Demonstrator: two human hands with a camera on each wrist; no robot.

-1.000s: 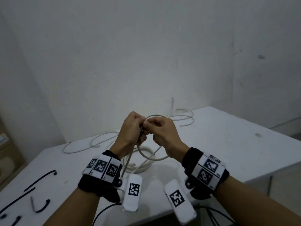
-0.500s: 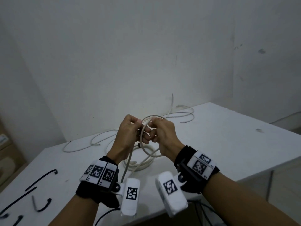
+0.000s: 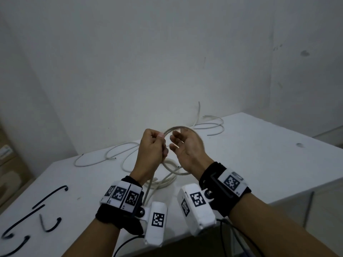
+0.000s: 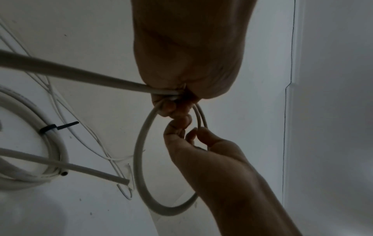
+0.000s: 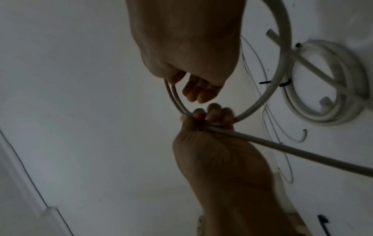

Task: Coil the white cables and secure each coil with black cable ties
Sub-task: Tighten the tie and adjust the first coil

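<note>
Left hand grip: the left hand (image 3: 152, 145) is closed round the white cable (image 3: 182, 127), fingers and thumb pinching the turns together at the left side of the loop, held up above the surface (image 3: 259, 154).
Right hand grip: the right hand (image 3: 185, 147) has let go; its fingers are loosely spread inside the loop, and the right wrist view shows the cable passing behind the palm, not pinched.
Change: half a second ago both hands were clenched together on the loop; now only the left one holds it, and the loop stands rounder and wider.
Cable in hand: two turns show at the loop's far arc in the left wrist view (image 4: 198, 116); one loose tail (image 4: 70, 71) runs from the left fist down toward the near edge of the surface.
Meaning: I judge a turn has just been laid in and the right hand is free to fetch more tail for the next one.
Finished coil: a coil (image 4: 54, 153) already bound with a black tie (image 4: 48, 128) lies on the surface under the hands.
Spare ties: black cable ties (image 3: 50, 196) lie at the near left of the surface.
Other cables: loose white cables (image 3: 209, 125) sprawl at the far side by the wall.
Progress: one coil secured, this one not yet tied.
</note>
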